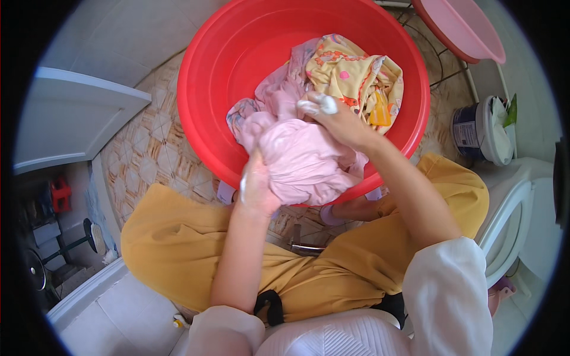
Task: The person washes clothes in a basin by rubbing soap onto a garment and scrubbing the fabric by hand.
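A wet pink cloth (303, 160) is bunched up over the near side of a large red tub (203, 107). My left hand (258, 185) is closed on its left edge, with the fingers partly hidden in the folds. Farther up, my right hand (338, 117) has its fingers curled into the same pink fabric, with white foam over the knuckles. Some foam also shows on the left hand. Beside my right hand lies a yellow patterned cloth (335, 68) with orange and red prints. An orange-yellow plastic piece (380, 111) rests on it, its kind unclear.
My knees in mustard trousers (178, 228) flank the tub. At right stand a toilet (504, 225), a dark blue bucket (469, 132) with white cloth, and a pink basin (466, 26) above. A white door (83, 118) stands at left, over patterned floor tiles (157, 148).
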{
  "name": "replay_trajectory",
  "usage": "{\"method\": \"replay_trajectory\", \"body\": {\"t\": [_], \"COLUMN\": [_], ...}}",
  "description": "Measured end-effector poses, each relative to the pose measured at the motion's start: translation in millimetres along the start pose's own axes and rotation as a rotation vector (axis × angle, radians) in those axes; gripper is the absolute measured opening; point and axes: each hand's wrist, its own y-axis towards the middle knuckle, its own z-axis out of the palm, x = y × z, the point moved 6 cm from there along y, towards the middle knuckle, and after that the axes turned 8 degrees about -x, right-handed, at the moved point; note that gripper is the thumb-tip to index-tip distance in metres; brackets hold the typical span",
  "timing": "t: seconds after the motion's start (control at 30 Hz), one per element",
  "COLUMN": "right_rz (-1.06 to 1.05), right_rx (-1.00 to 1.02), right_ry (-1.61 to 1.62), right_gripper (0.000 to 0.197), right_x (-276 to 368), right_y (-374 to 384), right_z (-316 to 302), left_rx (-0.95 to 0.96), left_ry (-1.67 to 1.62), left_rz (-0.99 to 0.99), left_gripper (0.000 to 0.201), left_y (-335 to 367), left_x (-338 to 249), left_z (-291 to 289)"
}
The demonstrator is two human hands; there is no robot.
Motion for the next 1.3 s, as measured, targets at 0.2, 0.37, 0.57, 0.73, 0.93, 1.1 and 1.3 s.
{"method": "replay_trajectory", "body": {"t": [0.2,0.37,0.57,0.73,0.93,1.1,1.3], "right_rz": [-0.122,0.014,-0.539,-0.003,0.06,0.108,0.071], "right_rx": [0.456,0.343,0.34,0.204,0.004,0.055,-0.245], "right_ry": [-0.134,0.364,-0.199,-0.045,0.421,0.346,0.243], "right_gripper": [0.016,0.02,0.026,0.026,0.039,0.035,0.023], "right_x": [-8,19,7,22,26,40,12], "right_y": [-9,-9,-20,-19,-22,-23,-6], "right_z": [0,-22,0,-18,-33,-10,-28], "left_rx": [0.051,-0.05,0.017,-0.178,-0.694,-0.125,-0.008], "left_ry": [-0.022,0.024,0.046,0.387,1.875,1.041,0.47], "left_rz": [0.046,0.14,0.094,0.203,1.127,0.812,0.503], "left_gripper": [0.056,0.052,0.051,0.052,0.054,0.043,0.027], "left_y": [-16,-12,-8,-11,-37,-20,-11], "left_x": [-33,-42,-34,-49,-75,-61,-45], "left_z": [14,-4,4,-16,12,27,13]}}
